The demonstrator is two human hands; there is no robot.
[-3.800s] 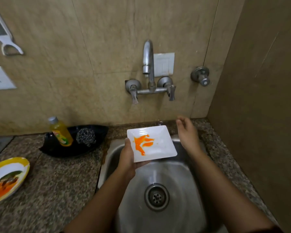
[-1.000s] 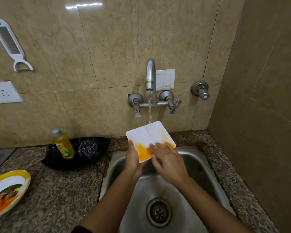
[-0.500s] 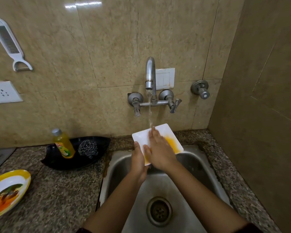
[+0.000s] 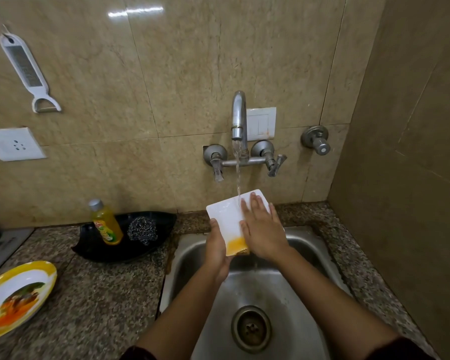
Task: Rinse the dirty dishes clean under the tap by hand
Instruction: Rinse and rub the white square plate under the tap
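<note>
A white square plate [image 4: 225, 216] is tilted over the steel sink [image 4: 304, 252], under the stream running from the tap [image 4: 238, 115]. My left hand [image 4: 216, 246] grips the plate's near left edge from below. My right hand [image 4: 261, 228] lies flat on the plate's right half, fingers spread, and hides that part. Orange-yellow sauce pools at the plate's near lower corner. The water lands beside my right fingertips. A second dirty plate [image 4: 16, 298], round with a yellow rim and orange and dark food smears, sits on the counter at the far left.
A black tray [image 4: 156, 252] behind the sink's left edge holds a yellow dish-soap bottle [image 4: 105, 223] and a steel scrubber [image 4: 142, 229]. The drain [image 4: 251, 328] is open. A side wall stands close on the right. A grater [image 4: 27, 70] hangs on the tiled wall.
Since a second ago my right hand has slid up and to the right across the plate. The orange sauce has washed down to the near corner. The water keeps running.
</note>
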